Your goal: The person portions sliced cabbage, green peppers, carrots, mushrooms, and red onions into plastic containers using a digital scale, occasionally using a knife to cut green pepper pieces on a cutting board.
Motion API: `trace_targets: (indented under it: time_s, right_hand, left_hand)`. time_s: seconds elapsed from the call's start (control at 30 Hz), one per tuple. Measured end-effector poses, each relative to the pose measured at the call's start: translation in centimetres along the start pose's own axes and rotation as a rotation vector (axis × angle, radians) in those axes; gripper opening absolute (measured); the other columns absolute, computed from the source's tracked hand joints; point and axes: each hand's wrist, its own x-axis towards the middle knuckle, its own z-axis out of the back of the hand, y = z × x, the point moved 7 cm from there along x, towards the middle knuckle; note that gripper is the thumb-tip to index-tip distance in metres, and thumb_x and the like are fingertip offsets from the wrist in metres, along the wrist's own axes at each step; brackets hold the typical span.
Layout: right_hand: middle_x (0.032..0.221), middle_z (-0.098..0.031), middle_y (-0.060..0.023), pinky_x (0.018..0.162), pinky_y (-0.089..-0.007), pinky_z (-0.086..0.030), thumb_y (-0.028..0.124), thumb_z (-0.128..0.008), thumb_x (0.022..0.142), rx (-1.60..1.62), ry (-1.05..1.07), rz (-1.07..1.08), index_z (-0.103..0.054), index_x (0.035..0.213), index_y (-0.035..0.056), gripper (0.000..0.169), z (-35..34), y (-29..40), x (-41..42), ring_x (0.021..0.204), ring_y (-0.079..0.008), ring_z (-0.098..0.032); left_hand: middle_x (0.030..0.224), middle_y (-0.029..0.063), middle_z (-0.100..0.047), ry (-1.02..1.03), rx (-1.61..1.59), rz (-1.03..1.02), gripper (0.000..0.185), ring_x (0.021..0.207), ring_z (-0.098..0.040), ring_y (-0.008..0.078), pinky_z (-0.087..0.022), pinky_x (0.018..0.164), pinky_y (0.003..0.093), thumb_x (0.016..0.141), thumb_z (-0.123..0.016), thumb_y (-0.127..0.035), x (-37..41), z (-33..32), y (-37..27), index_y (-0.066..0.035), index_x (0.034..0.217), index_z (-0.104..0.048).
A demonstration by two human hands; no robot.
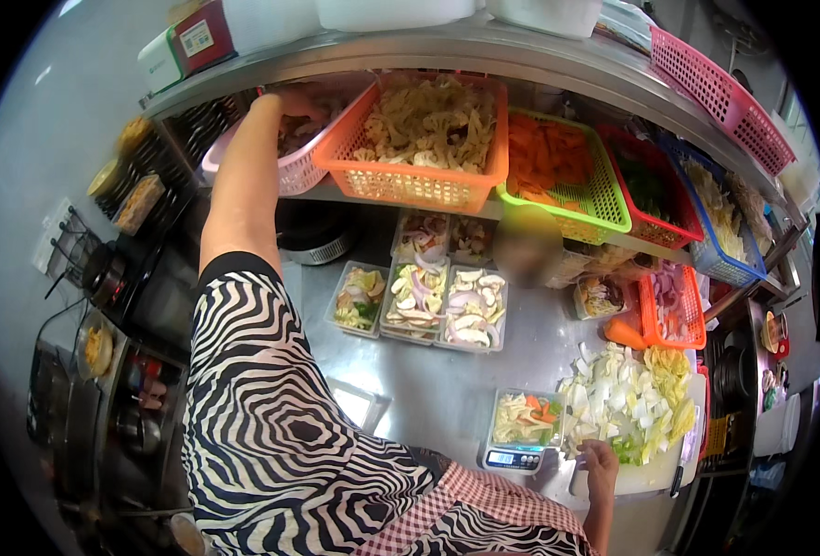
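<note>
My left hand (304, 104) reaches into a pale pink basket (302, 174) on the shelf, among sliced vegetables; its fingers are partly hidden. Low on the right, my right hand (599, 462) hovers at the edge of a white cutting board (636, 481), its bent fingers slightly apart with nothing visible in them. Chopped cabbage (622, 389) is heaped on that board. Just left of this hand, a clear plastic container (528, 418) of cauliflower, carrot and greens sits on a digital scale (513, 460) with a lit display.
Orange (410, 184), lime-green (594, 221), red and blue baskets of vegetables line the shelf. Below stand several filled plastic containers (415, 299). An orange-red basket of onion (674, 306), a carrot (624, 335) and a knife (679, 472) lie right. An upper steel shelf (451, 47) overhangs everything.
</note>
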Motion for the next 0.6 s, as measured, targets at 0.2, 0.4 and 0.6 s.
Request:
trace_targets:
  time_s: [0.2,0.4,0.6]
  right_hand:
    - [0.09,-0.069,-0.0078,0.06,-0.024,-0.049,0.014,-0.061,0.09,0.064,-0.048,-0.108,-0.064,0.102,0.0019,0.017,-0.4,-0.2,-1.4,0.07,-0.0128,-0.063]
    - [0.09,-0.069,-0.0062,0.062,-0.0237,-0.049,0.014,-0.06,0.091,0.087,0.002,-0.147,-0.064,0.101,0.003,0.016,-1.8,-1.2,-0.7,0.073,-0.0116,-0.062]
    - [0.093,-0.067,-0.0053,0.064,-0.0239,-0.049,0.011,-0.057,0.091,0.002,0.02,-0.03,-0.063,0.104,0.0026,0.016,-0.9,1.4,-0.1,0.075,-0.0107,-0.061]
  left_hand:
    - [0.127,0.0133,-0.059,-0.117,0.217,-0.183,0.045,0.112,-0.058,0.026,-0.047,0.092,0.04,0.089,-0.061,-0.027,4.8,-2.2,-0.7,-0.016,0.132,-0.056]
    - [0.12,0.011,-0.062,-0.213,-0.277,-0.1,0.042,0.096,-0.065,0.0225,-0.055,0.078,0.0368,0.093,-0.055,-0.027,5.1,-2.2,2.6,-0.015,0.133,-0.053]
    - [0.101,0.0058,-0.067,-0.143,-0.034,-0.174,0.049,0.073,-0.061,0.0141,-0.05,0.064,0.027,0.09,-0.064,-0.029,1.5,0.2,0.1,-0.014,0.134,-0.052]
